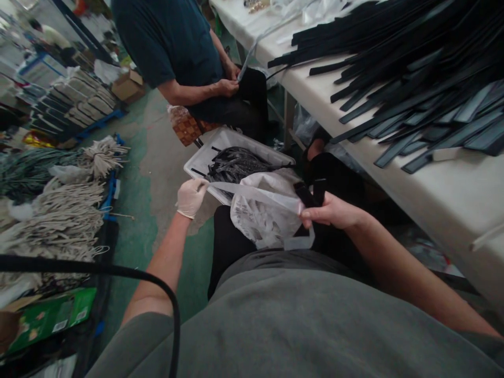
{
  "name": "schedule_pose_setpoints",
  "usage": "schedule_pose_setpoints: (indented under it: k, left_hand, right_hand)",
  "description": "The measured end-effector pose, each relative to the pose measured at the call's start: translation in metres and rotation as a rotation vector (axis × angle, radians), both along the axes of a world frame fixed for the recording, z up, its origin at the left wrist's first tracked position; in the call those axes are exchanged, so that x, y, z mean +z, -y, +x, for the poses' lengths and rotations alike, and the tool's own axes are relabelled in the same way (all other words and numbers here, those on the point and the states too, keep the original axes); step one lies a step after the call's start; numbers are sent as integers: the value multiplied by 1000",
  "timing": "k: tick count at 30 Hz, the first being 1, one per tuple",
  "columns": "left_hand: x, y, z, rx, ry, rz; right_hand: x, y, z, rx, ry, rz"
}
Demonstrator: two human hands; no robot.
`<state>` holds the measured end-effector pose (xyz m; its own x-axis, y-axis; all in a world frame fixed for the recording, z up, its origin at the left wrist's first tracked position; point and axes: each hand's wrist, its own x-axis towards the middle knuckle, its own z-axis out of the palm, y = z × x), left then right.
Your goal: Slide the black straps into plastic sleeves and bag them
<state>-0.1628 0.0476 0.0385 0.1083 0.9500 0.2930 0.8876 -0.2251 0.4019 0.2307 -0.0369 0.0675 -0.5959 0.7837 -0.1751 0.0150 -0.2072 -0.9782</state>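
Nearest to you is your own grey shirt (299, 320), with a black cable (118, 273) curving across the lower left. Your left hand (191, 197), in a pale glove, pinches one end of a long clear plastic sleeve (252, 195) between thumb and fingers. Your bare right hand (329, 211) is closed around the other end of that sleeve together with a black strap (311, 195), whose top sticks up just above your fingers. The sleeve stretches nearly level between both hands, over your lap, just above a crumpled white plastic bag (260, 218) (printed, though the print is too small to read).

Just beyond the bag, a white tray (205, 157) sits on the floor, holding a tangle of dark straps (236, 163).

On your right, a white tabletop (433, 194) runs away from you, carrying a large heap of flat black strips (413, 79) that spill toward its edge.

On your left, bundles of pale cord (59, 210) lie piled on the green floor (137, 231).

Farther off, another person in a dark shirt (169, 42) sits facing you, both of their hands (228, 84) on a thin clear strip. Behind them stand stacked goods and a cardboard box (128, 84).
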Motion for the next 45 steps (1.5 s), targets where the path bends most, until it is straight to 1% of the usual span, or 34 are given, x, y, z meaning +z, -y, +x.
schedule_pose_setpoints:
  k: [1, 2, 4, 6, 7, 8, 9, 10, 11, 12, 13, 16, 17, 18, 19, 22, 24, 26, 27, 28, 30, 32, 33, 34, 35, 36, 37, 38, 39, 40, 42, 43, 44, 45]
  left_hand:
    - [-6, 7, 0, -14, 1, -113]
    - [-12, 14, 3, -34, 23, -237]
    - [-23, 32, 13, -75, 156, -525]
    - [-33, 51, 30, -55, 425, -829]
    - [-38, 61, 40, -3, 592, -953]
    - [-42, 69, 50, 65, 758, -1046]
    - [-45, 76, 61, 136, 909, -1102]
    - [-48, 82, 71, 199, 1035, -1129]
    - [-50, 87, 81, 239, 1134, -1137]
    - [-51, 91, 90, 254, 1207, -1140]
    - [-51, 94, 99, 251, 1261, -1143]
    - [-48, 100, 122, 196, 1338, -1182]
    - [-46, 102, 129, 168, 1339, -1208]
    - [-44, 104, 135, 139, 1332, -1238]
    - [-42, 107, 141, 112, 1320, -1262]
    - [-39, 112, 155, 45, 1257, -1321]
    - [-37, 107, 158, 10, 1204, -1355]
    - [-30, 89, 148, 1, 1187, -1324]
    - [-22, 75, 136, 17, 1199, -1248]
    - [-11, 57, 119, 44, 1217, -1131]
    - [20, 20, 69, 130, 1220, -749]
    - [58, -11, 7, 170, 1112, -382]
    - [76, -21, -22, 179, 1037, -216]
    - [90, -25, -47, 194, 956, -98]
    - [100, -26, -66, 214, 892, -26]
    - [105, -22, -76, 240, 877, 10]
    - [104, -14, -78, 273, 917, 16]
    - [97, -4, -72, 311, 1015, -8]
    - [86, 9, -58, 356, 1162, -59]
    - [70, 23, -39, 403, 1342, -123]
    - [35, 50, 9, 550, 1711, -341]
    - [18, 62, 32, 628, 1830, -449]
    - [4, 72, 54, 678, 1929, -534]
    - [-8, 81, 72, 732, 2003, -602]
  right_hand:
    - [1, -8, 2, -103, 16, 32]
    - [2, -18, 2, -239, 47, 63]
    - [-1, -41, 2, -553, 157, 123]
    - [-6, -62, 1, -832, 278, 184]
    - [-10, -69, 0, -927, 325, 218]
    - [-13, -73, 0, -983, 357, 248]
    - [-17, -74, -2, -1014, 369, 269]
    - [-21, -71, -4, -1025, 372, 279]
    - [-25, -66, -8, -1004, 372, 262]
    - [-30, -58, -14, -942, 369, 204]
    - [-34, -49, -20, -836, 359, 105]
    - [-50, -20, -45, -402, 271, -276]
    - [-55, -13, -53, -313, 236, -351]
    - [-60, -8, -60, -274, 209, -387]
    - [-64, -5, -66, -270, 191, -400]
    - [-70, -4, -75, -341, 180, -395]
    - [-71, -6, -76, -370, 181, -389]
    - [-72, -6, -74, -387, 193, -369]
    - [-74, -5, -70, -397, 209, -356]
    - [-76, -3, -66, -402, 230, -338]
    - [-82, 5, -54, -366, 283, -291]
    - [-89, 13, -40, -262, 337, -210]
    - [-91, 17, -33, -199, 365, -164]
    - [-93, 21, -28, -147, 394, -122]
    - [-94, 23, -24, -110, 424, -94]
    - [-93, 25, -22, -89, 449, -81]
    - [-90, 25, -22, -78, 461, -83]
    - [-86, 25, -24, -72, 459, -93]
    - [-81, 24, -27, -66, 449, -104]
    - [-74, 24, -31, -55, 435, -115]
    - [-58, 23, -41, -21, 409, -138]
    - [-51, 24, -47, 0, 403, -152]
    - [-44, 25, -53, 24, 399, -170]
    - [-38, 26, -59, 50, 389, -190]
